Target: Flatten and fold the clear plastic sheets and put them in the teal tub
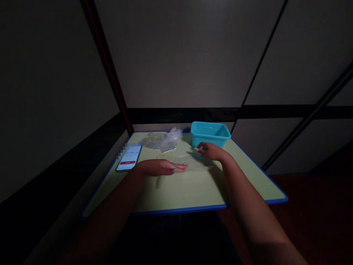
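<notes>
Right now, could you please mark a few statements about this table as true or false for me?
1. The teal tub stands at the far side of the table, beyond the right hand. True.
2. The phone lies to the right of the tub. False: it lies on the left side, near the left hand.
3. The left hand lies flat with its fingers stretched out. True.
4. The right hand grips the tub's rim. False: it rests in front of the tub, at the clear plastic sheet.
5. The phone's screen is dark. False: it is lit.
</notes>
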`<state>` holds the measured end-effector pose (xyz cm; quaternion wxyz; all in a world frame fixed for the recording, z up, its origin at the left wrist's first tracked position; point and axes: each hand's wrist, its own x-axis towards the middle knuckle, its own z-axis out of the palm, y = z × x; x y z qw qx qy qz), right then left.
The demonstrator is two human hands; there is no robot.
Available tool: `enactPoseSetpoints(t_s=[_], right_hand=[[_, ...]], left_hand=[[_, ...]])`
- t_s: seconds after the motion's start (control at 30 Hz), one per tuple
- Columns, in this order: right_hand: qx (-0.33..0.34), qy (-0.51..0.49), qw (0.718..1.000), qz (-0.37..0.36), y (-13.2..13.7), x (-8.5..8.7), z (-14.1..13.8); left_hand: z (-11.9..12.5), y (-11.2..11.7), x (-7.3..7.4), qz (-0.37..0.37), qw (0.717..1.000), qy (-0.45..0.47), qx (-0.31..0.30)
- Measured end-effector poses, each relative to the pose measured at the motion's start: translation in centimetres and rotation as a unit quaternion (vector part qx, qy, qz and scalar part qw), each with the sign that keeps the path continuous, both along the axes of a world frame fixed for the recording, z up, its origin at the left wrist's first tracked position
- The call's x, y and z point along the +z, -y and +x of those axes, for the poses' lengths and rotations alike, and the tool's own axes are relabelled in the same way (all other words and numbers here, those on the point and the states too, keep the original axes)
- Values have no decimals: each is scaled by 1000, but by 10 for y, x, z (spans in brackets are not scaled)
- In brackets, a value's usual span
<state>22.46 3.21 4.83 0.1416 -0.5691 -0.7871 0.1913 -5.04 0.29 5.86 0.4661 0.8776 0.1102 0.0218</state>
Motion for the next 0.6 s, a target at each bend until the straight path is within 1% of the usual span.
enactPoseSetpoints(t_s=[0.07,0.13,0.23,0.4,0.5,0.6], right_hand=[[54,-88,995,-6,3,1,-5],[106,-159,982,-3,6,3,-10],[154,-214,964,-10,10,4,-16],[192,-211,957,-48,11,3,-20],[203,-201,956,-62,12,1,-22],[211,-192,957,-53,12,-1,-25]], left_hand=[[-2,-2,-1,-10,1000,14,21],[-4,-3,-4,-24,999,17,46],[-5,-3,-8,-44,995,10,85],[-3,0,-4,-51,990,9,131],[-2,-1,-4,-51,990,8,128],[-3,-2,-7,-60,990,11,130]])
